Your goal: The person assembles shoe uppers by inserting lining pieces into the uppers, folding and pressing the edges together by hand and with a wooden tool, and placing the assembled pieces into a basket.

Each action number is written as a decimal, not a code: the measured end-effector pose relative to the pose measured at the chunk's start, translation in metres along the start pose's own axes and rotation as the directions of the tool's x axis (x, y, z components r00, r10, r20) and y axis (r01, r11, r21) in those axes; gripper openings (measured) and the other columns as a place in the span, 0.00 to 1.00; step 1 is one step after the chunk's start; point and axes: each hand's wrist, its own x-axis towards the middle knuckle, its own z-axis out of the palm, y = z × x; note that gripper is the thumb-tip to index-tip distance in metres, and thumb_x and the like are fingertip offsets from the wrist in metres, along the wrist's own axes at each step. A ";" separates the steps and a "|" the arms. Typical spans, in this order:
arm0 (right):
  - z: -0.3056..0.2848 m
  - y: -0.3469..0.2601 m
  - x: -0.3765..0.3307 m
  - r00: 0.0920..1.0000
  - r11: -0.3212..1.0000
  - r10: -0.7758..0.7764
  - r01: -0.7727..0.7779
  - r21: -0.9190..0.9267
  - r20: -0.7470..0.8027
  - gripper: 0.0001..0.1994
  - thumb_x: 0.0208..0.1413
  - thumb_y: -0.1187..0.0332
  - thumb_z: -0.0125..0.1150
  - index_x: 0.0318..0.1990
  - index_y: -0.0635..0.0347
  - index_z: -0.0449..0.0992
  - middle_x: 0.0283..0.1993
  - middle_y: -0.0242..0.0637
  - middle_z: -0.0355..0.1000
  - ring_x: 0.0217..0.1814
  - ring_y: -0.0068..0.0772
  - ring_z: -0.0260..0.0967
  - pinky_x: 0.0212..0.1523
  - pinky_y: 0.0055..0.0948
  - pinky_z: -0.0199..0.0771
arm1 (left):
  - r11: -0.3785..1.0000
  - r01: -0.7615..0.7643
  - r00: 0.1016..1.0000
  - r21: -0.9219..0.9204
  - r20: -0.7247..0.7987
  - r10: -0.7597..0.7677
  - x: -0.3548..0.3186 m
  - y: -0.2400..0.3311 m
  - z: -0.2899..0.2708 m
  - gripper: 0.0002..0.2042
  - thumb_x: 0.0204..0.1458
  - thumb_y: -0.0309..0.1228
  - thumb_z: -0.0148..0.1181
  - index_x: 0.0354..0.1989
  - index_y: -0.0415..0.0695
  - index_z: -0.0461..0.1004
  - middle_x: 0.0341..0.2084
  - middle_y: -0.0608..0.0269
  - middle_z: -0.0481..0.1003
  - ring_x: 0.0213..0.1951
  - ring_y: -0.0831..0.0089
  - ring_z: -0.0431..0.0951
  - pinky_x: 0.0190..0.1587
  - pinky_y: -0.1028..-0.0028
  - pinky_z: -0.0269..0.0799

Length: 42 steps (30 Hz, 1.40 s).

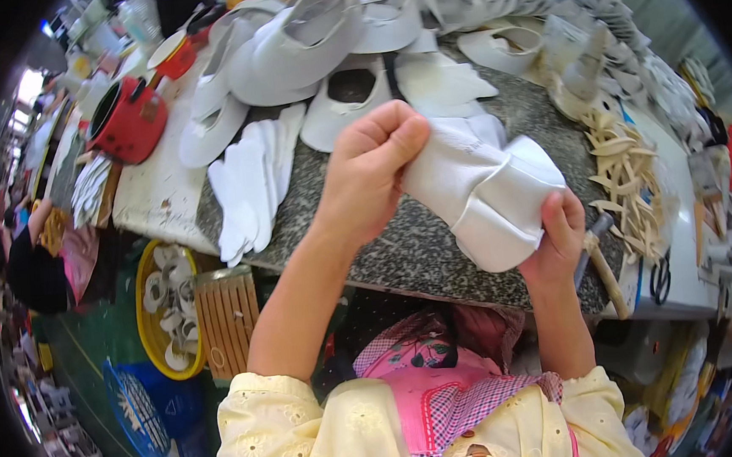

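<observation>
Nearest the lens are the person's yellow sleeves (313,436) and a pink checked apron (445,393), with both forearms rising from them to a white shoe upper (482,195) held over the front edge of a speckled stone worktop (402,251).

Far to the left of the grip, below the bench, a yellow basket (148,329) holds small white pieces, and a slatted wooden stand (227,310) sits just beside it. Up on the bench, well left of the hands, stands a red pot (129,118). Between it and the grip lies a stack of flat white cut pieces (253,185).

The left hand (374,168) is closed into a fist around the upper's left end, fingers curled fully in. The right hand (557,236) pinches the upper's lower right corner, thumb on the front face; its other fingers are hidden behind the material. The upper spans between the two hands, tilted down to the right.

Beyond the grip, white shoe uppers (327,36) lie piled across the bench. Right of the right hand a wooden-handled hammer (601,259) lies at the bench edge, beside a heap of pale wooden strips (630,176).
</observation>
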 end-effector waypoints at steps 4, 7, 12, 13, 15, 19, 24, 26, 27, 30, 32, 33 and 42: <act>-0.024 -0.010 0.009 0.985 0.981 -0.142 0.153 -0.119 0.096 0.10 0.51 0.71 0.55 0.37 0.69 0.70 0.33 0.36 0.71 0.33 0.24 0.68 0.35 0.22 0.67 | 0.993 -0.057 0.985 -0.105 0.158 0.074 0.014 -0.022 -0.007 0.07 0.48 0.31 0.55 0.29 0.41 0.67 0.23 0.71 0.69 0.25 0.84 0.67 0.30 0.83 0.62; -0.044 -0.009 0.011 0.873 0.513 -0.292 0.487 -0.707 0.390 0.08 0.52 0.74 0.52 0.38 0.69 0.69 0.33 0.32 0.70 0.32 0.20 0.65 0.35 0.18 0.63 | 0.992 0.036 0.933 0.121 0.352 -0.077 0.008 -0.026 -0.021 0.18 0.41 0.36 0.63 0.36 0.38 0.67 0.31 0.65 0.72 0.34 0.81 0.70 0.40 0.81 0.64; -0.031 0.012 0.004 0.990 0.777 -0.038 0.113 -0.620 0.132 0.11 0.50 0.75 0.54 0.41 0.65 0.64 0.33 0.29 0.65 0.37 0.17 0.61 0.40 0.18 0.60 | 0.873 0.197 0.941 0.445 0.165 -0.296 -0.004 -0.037 -0.007 0.23 0.36 0.30 0.67 0.42 0.37 0.67 0.34 0.62 0.72 0.36 0.78 0.72 0.39 0.78 0.68; -0.026 0.014 0.002 0.995 0.829 0.010 0.047 -0.557 0.098 0.12 0.48 0.75 0.55 0.41 0.64 0.64 0.33 0.29 0.65 0.37 0.17 0.61 0.41 0.19 0.61 | 0.901 0.184 0.955 0.393 0.147 -0.259 -0.005 -0.039 -0.006 0.21 0.38 0.30 0.65 0.41 0.36 0.67 0.34 0.62 0.72 0.36 0.78 0.72 0.38 0.78 0.68; -0.024 0.011 0.001 0.992 0.865 0.106 -0.061 -0.499 0.062 0.19 0.43 0.77 0.60 0.43 0.62 0.61 0.34 0.31 0.65 0.38 0.19 0.63 0.42 0.21 0.63 | 0.929 0.125 0.971 0.349 0.149 -0.187 -0.008 -0.042 -0.005 0.18 0.43 0.28 0.61 0.42 0.35 0.65 0.34 0.62 0.72 0.36 0.77 0.71 0.40 0.76 0.68; -0.032 0.011 -0.003 0.977 0.919 0.211 -0.205 -0.337 -0.016 0.21 0.39 0.78 0.62 0.42 0.62 0.62 0.36 0.32 0.67 0.38 0.20 0.64 0.42 0.22 0.65 | 0.946 0.102 0.987 0.307 0.086 -0.135 -0.012 -0.055 -0.006 0.18 0.44 0.28 0.60 0.44 0.36 0.64 0.35 0.61 0.72 0.38 0.77 0.71 0.42 0.76 0.67; -0.036 0.015 -0.004 0.946 0.928 0.324 -0.313 -0.203 0.026 0.22 0.34 0.79 0.65 0.41 0.63 0.64 0.37 0.34 0.69 0.39 0.22 0.67 0.40 0.21 0.67 | 0.983 0.112 0.993 0.147 -0.062 -0.104 -0.015 -0.071 -0.014 0.18 0.45 0.27 0.59 0.44 0.37 0.64 0.37 0.60 0.71 0.39 0.75 0.71 0.43 0.74 0.66; -0.035 0.018 -0.005 0.947 0.928 0.318 -0.304 -0.217 0.032 0.22 0.34 0.79 0.65 0.40 0.63 0.64 0.37 0.34 0.69 0.39 0.22 0.67 0.40 0.21 0.67 | 0.973 0.130 0.991 0.188 -0.055 -0.122 -0.016 -0.071 -0.018 0.19 0.43 0.28 0.60 0.44 0.37 0.64 0.37 0.60 0.71 0.40 0.75 0.71 0.43 0.74 0.66; -0.036 0.019 -0.006 0.948 0.924 0.315 -0.299 -0.238 0.034 0.21 0.34 0.78 0.65 0.40 0.63 0.65 0.36 0.33 0.69 0.39 0.22 0.67 0.40 0.21 0.67 | 0.964 0.150 0.989 0.220 -0.049 -0.143 -0.016 -0.072 -0.019 0.21 0.42 0.28 0.62 0.44 0.37 0.64 0.36 0.60 0.71 0.40 0.75 0.71 0.44 0.74 0.66; -0.051 0.022 -0.009 0.940 0.888 0.333 -0.287 -0.359 0.072 0.21 0.33 0.78 0.66 0.39 0.63 0.65 0.36 0.32 0.69 0.38 0.21 0.67 0.40 0.21 0.67 | 0.903 0.187 0.965 0.387 0.099 -0.242 -0.019 -0.059 -0.023 0.25 0.35 0.27 0.66 0.44 0.36 0.64 0.36 0.60 0.71 0.40 0.74 0.71 0.44 0.74 0.67; -0.051 0.025 -0.013 0.938 0.880 0.340 -0.295 -0.371 0.060 0.21 0.33 0.78 0.66 0.38 0.63 0.65 0.36 0.32 0.68 0.39 0.21 0.66 0.40 0.22 0.67 | 0.867 0.209 0.955 0.453 0.098 -0.281 -0.021 -0.058 -0.022 0.27 0.32 0.26 0.68 0.44 0.36 0.63 0.37 0.60 0.71 0.40 0.74 0.71 0.44 0.73 0.67; -0.051 0.026 -0.015 0.938 0.870 0.343 -0.300 -0.392 0.043 0.21 0.32 0.78 0.66 0.38 0.63 0.65 0.36 0.31 0.68 0.39 0.20 0.66 0.40 0.22 0.66 | 0.830 0.224 0.942 0.510 0.105 -0.319 -0.020 -0.059 -0.021 0.30 0.29 0.25 0.69 0.44 0.35 0.63 0.37 0.60 0.71 0.41 0.73 0.71 0.44 0.73 0.67; -0.050 0.025 -0.014 0.920 0.924 0.380 -0.382 -0.005 0.097 0.26 0.29 0.76 0.69 0.41 0.63 0.65 0.38 0.31 0.69 0.41 0.23 0.66 0.43 0.23 0.66 | 0.924 0.355 0.933 0.145 0.017 -0.361 -0.021 -0.069 -0.012 0.33 0.26 0.23 0.70 0.46 0.35 0.62 0.39 0.58 0.70 0.41 0.73 0.71 0.44 0.73 0.67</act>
